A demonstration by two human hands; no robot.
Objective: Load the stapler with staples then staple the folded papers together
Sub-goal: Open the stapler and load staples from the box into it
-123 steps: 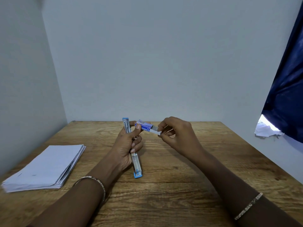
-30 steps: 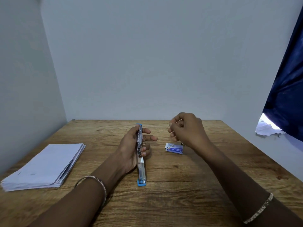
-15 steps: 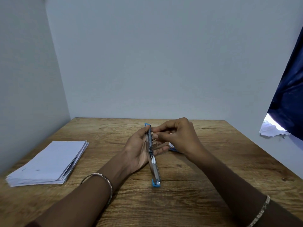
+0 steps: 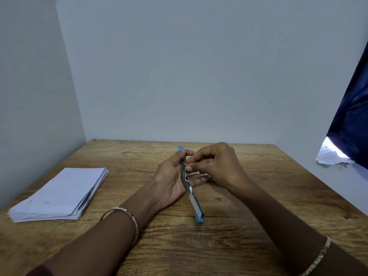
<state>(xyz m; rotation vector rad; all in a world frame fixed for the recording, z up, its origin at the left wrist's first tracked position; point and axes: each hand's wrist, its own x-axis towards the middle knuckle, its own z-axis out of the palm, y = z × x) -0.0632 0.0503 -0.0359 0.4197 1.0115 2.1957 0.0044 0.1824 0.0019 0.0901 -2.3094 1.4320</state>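
Observation:
A blue and silver stapler [image 4: 194, 202], swung fully open into one long bar, lies across my left hand [image 4: 172, 181], near end resting on the wooden table [image 4: 199, 246]. My left fingers curl around its middle. My right hand [image 4: 217, 163] pinches at the stapler's upper channel with thumb and forefinger; the strip of staples between the fingertips is too small to make out. The staple box is mostly hidden behind my right hand. A stack of folded white papers [image 4: 59, 194] lies at the table's left.
Grey walls close in the table at the back and left. A dark blue curtain [image 4: 352, 124] hangs at the right, with crumpled white paper [image 4: 330, 156] below it, beyond the table's right edge.
My right hand left the staple box on the table and came over to the stapler, fingertips now pinched at its channel. My left hand tilted the stapler slightly rightward.

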